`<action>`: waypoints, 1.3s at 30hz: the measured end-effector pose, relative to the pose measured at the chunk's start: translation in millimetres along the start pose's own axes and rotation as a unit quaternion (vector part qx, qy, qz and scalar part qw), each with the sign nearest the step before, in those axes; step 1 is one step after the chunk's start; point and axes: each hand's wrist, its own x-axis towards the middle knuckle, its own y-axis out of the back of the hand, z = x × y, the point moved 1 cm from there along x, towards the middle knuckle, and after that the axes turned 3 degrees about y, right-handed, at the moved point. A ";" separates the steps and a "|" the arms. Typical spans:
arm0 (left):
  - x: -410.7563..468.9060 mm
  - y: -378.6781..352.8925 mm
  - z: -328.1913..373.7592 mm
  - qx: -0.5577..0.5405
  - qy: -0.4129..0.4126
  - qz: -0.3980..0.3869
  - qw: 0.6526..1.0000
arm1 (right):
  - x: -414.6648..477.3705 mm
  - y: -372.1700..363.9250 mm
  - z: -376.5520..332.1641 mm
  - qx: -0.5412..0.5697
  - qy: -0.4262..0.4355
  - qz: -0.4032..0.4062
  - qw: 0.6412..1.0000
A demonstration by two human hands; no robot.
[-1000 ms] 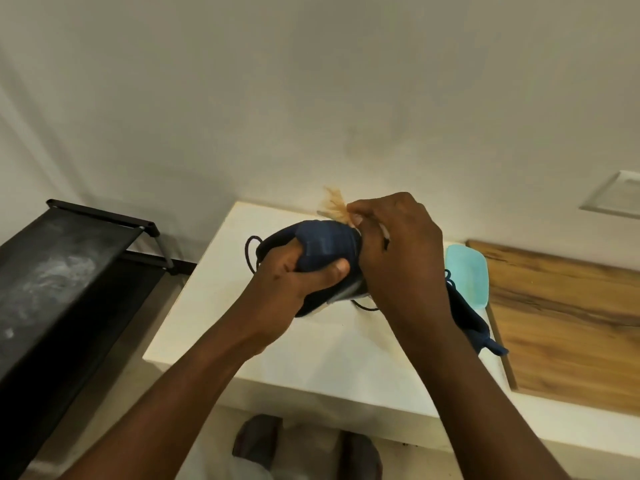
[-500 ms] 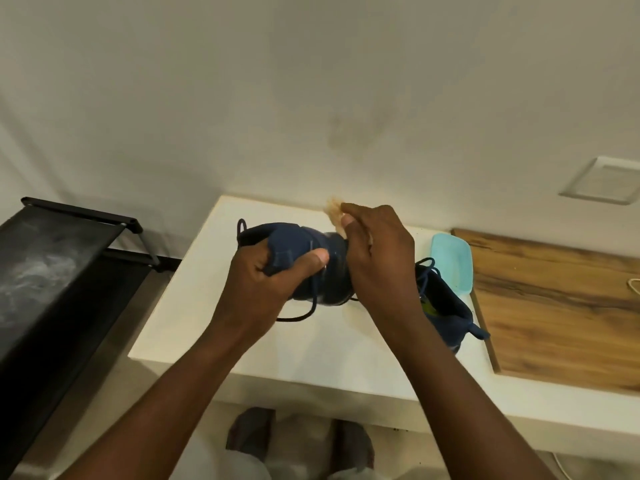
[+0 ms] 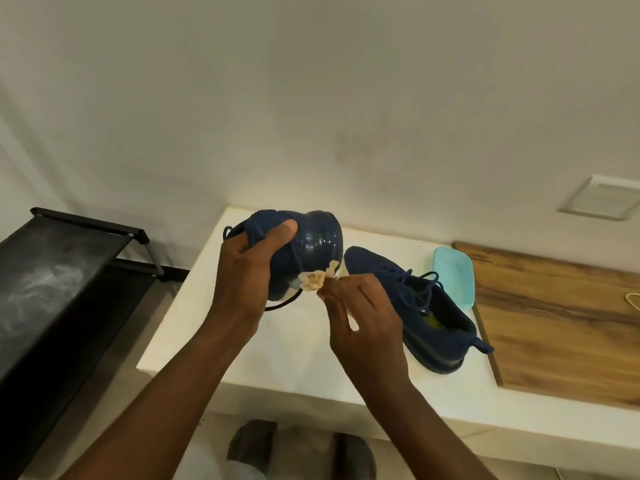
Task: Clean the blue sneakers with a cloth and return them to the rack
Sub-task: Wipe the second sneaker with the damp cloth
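head-worn, facing down, near the counter [image 3: 180, 323]

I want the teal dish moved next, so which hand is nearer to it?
Right. The right hand, pinching the cloth, is left of the teal dish with the resting sneaker between them; the left hand grips the raised sneaker farther left.

The person's left hand [image 3: 242, 282] and right hand [image 3: 360, 320] are bare, and the left forearm [image 3: 166, 403] and right forearm [image 3: 426, 427] are uncovered from the wrist to the lower edge of the view. The left thumb ends in a short, rounded thumbnail [image 3: 290, 225], and knuckles and tendons stand out on the back of the right hand. Low between the arms are two dark, rounded shapes, the left shoe [image 3: 252, 441] and the right shoe [image 3: 353, 452], grey-brown and too blurred to tell more.
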 end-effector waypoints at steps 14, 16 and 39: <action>-18.9 8.9 -32.8 0.169 -0.083 -0.121 0.975 | 58.4 11.4 -5.7 -0.047 -0.200 -0.220 0.954; -22.2 11.4 -33.6 0.178 -0.087 -0.119 0.973 | 43.8 18.1 -9.5 -0.038 -0.211 -0.277 0.937; -6.9 45.9 -39.7 0.192 0.137 -0.245 0.940 | 1.5 -9.2 36.8 0.232 -0.292 -0.274 0.886</action>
